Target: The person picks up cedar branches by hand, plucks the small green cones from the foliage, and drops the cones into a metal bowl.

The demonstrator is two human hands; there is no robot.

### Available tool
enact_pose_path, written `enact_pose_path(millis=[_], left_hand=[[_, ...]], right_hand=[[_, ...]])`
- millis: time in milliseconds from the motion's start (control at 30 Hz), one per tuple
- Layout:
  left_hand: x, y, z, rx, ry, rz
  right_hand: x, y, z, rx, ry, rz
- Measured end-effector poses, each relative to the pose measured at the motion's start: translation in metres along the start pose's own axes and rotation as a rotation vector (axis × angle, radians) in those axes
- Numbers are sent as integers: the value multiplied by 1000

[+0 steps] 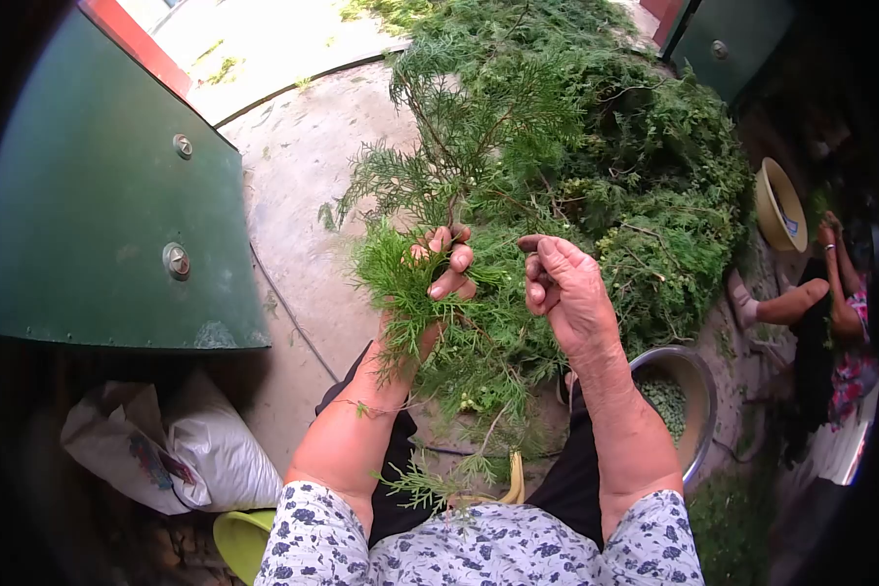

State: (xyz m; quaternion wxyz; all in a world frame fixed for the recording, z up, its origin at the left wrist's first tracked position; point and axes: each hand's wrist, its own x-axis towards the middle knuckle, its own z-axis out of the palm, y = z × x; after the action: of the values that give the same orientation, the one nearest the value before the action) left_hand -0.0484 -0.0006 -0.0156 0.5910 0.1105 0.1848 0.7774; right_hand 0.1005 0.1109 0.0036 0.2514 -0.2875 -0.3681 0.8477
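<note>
While the left hand clasped a feathery, woody-stemmed sprig, the right hand was curled nearby, any contents indiscernible, beside heaped foliage.

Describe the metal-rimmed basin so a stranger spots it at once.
Start at the big heap of green branches and drop past its lower right edge. There, beside the right forearm, sits a round basin. Its shiny grey rim and many small green pieces inside set it apart from the yellow basin farther up on the right.
</note>
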Motion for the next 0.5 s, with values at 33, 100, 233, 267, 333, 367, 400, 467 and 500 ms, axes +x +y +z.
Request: enact_pose_path(millis=[33, 100, 233, 267, 333, 367, 400, 467, 500], left_hand=[[2, 1, 0, 1, 7, 2], [3, 3, -1, -50, -44, 37], [4, 7, -1, -149, -49, 58], [7, 9, -5, -149, -41, 58], [9, 12, -14, -184, -158, 76], [9, 12, -16, -183, -156, 76], [9, 12, -16, -160, -140, 88], [11, 10, -26, -135, -170, 111], [10, 9, -25, -133, -170, 114]], right_hand=[[0, 0, -2, -14, -2, 14], [0, 0, -2, -35, 19, 18], [1, -3, -8, -56, 25, 11], [0, -5, -7, -76, 35, 3], [-2, -7, -4, -95, 47, -3], [-2, -9, -5, -128, 23, -19], [-2, -10, -6, -160, 0, -34], [-4, -11, -4, -219, -14, -47], [-4, -12, -2, -281, -29, -66]])
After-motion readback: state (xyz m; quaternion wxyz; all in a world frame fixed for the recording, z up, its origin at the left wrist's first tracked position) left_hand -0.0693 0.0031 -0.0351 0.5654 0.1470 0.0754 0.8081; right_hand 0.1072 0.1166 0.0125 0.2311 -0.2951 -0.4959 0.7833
